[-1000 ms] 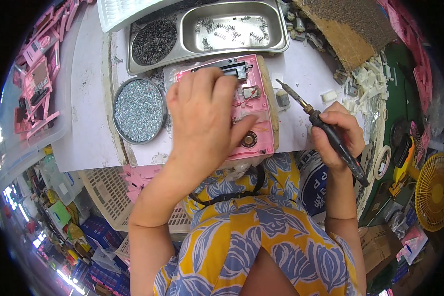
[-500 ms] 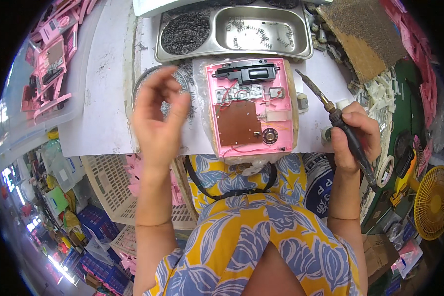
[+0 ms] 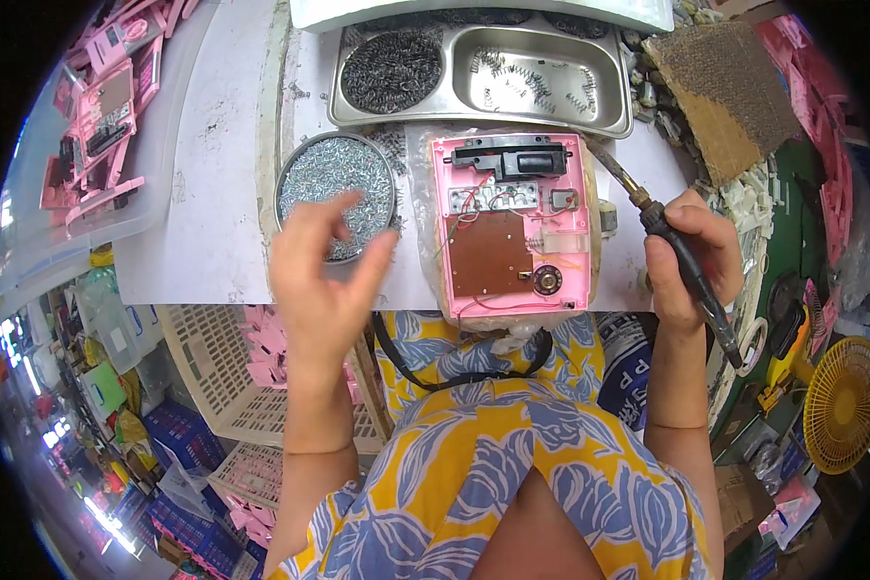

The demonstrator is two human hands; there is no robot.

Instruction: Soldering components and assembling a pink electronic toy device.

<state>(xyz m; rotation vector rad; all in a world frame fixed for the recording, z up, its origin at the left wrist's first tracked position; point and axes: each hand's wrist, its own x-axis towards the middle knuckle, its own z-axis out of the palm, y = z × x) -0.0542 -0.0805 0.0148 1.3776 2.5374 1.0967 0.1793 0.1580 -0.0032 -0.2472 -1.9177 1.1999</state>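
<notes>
My left hand (image 3: 321, 271) is over the near edge of a round metal dish (image 3: 280, 184) full of small silvery screws (image 3: 333, 179). Its thumb and fingers are apart, with nothing visible between them. In my right hand (image 3: 696, 256) is a soldering iron (image 3: 681, 253), its black handle gripped and its tip pointing up and left. That tip is near the upper right corner of an open pink plastic case (image 3: 445, 232). Inside the case are a brown board (image 3: 488, 253), a black module (image 3: 507, 159), thin wires and a round dark part (image 3: 548, 279).
Behind the case stands a steel compartment tray (image 3: 551, 124) with many small springs (image 3: 391, 70). Cardboard (image 3: 725, 97) and white parts lie at the right. A clear bin (image 3: 155, 217) of pink parts is at left, a crate (image 3: 213, 372) below, a yellow fan (image 3: 844, 406) lower right.
My left hand has lowered toward me, uncovering more of the screw dish. The whole table scene has shifted slightly right and down in view. My right hand still grips the soldering iron.
</notes>
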